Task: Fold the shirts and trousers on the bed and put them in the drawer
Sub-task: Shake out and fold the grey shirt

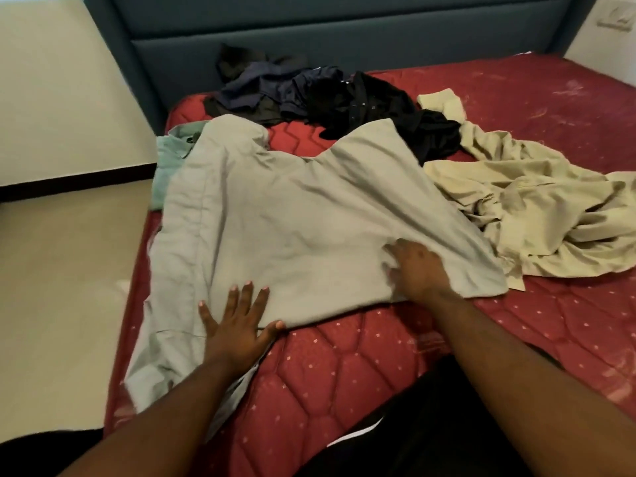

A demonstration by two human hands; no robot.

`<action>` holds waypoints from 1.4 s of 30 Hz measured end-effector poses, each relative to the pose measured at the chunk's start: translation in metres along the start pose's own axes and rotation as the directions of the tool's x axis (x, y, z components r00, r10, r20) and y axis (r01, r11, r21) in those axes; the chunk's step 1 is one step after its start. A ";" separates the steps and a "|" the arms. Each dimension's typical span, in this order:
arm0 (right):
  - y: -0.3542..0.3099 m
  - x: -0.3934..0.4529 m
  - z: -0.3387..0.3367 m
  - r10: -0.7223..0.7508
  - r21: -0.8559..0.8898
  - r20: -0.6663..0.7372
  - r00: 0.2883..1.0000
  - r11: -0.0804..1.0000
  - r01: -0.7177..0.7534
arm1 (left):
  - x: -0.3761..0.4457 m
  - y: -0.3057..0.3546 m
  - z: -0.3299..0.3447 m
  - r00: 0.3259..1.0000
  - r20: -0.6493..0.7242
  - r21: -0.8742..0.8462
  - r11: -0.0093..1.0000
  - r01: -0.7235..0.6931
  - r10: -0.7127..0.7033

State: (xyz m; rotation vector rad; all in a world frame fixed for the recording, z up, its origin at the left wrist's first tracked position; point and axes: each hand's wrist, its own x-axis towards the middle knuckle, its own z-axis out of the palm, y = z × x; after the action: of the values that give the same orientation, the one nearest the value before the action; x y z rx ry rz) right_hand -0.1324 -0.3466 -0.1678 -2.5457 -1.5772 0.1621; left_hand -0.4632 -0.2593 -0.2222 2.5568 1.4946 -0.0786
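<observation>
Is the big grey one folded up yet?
Not yet. The grey garment lies spread over the red mattress, with both hands, left and right, on it.

Both hands (237, 321) on grey garment (292, 222)

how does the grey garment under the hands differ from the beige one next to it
The grey garment lies spread mostly flat near the bed's left edge; the beige garment lies crumpled on the right. Both hands are on the grey one: the left hand presses flat, the right hand is at its lower edge. Nothing touches the beige one. Both lie on the red mattress.
</observation>
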 end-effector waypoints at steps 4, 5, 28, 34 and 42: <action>-0.043 -0.013 0.022 -0.194 -0.024 0.457 0.868 0.973 0.231 | -0.003 -0.025 -0.019 0.905 -0.305 -0.154 0.953 0.259 -0.295; -0.044 -0.014 0.022 -0.160 -0.075 0.476 0.865 0.973 0.221 | -0.005 -0.035 -0.026 0.830 -0.311 -0.285 0.878 0.383 -0.463; -0.215 -0.116 0.014 -0.082 0.442 0.798 0.597 0.754 -0.487 | -0.096 -0.078 -0.142 0.719 0.587 -0.282 0.739 0.612 -0.372; -0.221 -0.112 0.025 0.065 0.828 0.463 0.884 0.323 -0.458 | -0.028 -0.098 -0.090 0.690 0.496 -0.832 -0.061 0.551 -0.527; -0.229 -0.168 0.049 0.278 0.886 0.453 0.847 -0.040 -0.461 | -0.008 -0.117 -0.087 0.845 0.284 -0.959 -0.148 0.243 -0.454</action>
State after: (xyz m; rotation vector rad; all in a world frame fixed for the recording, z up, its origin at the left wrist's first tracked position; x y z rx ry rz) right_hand -0.4168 -0.3928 -0.1723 -1.5825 -0.2439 1.0946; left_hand -0.5725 -0.1950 -0.1506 0.8298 1.3370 0.8699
